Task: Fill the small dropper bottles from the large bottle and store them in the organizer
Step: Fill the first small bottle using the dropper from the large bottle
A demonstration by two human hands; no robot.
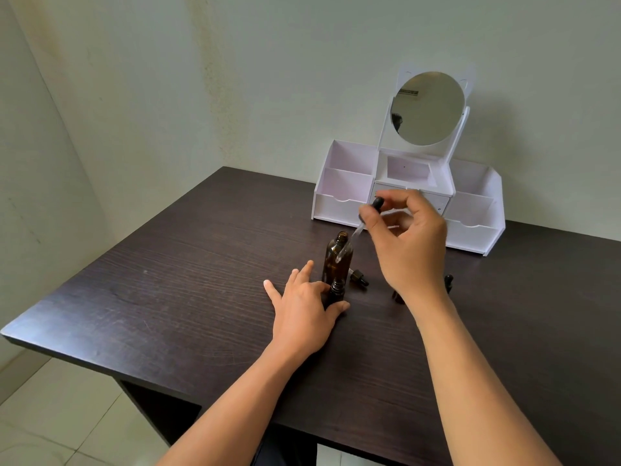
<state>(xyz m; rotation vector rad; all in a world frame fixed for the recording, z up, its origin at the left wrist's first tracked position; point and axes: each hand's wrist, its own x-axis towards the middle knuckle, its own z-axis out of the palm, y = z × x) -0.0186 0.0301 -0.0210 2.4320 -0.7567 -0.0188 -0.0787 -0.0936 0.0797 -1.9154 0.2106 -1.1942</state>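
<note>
Likely light and fragile, the glass dropper (pixel 375 204) suits the right hand's (pixel 413 243) bulb-end pinch; the left hand (pixel 302 307) pinches the small bottle (pixel 336 291).

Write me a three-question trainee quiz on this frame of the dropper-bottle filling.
1. True or false: the large amber bottle has its cap on.
2. Which hand holds the dropper? A) left B) right C) neither
3. Fill in: the left hand grips a small dropper bottle that stands on the dark ____.

Key:
1. False, its neck is open.
2. B, the right hand pinches it, glass tip pointing down toward the large bottle.
3. table
</note>
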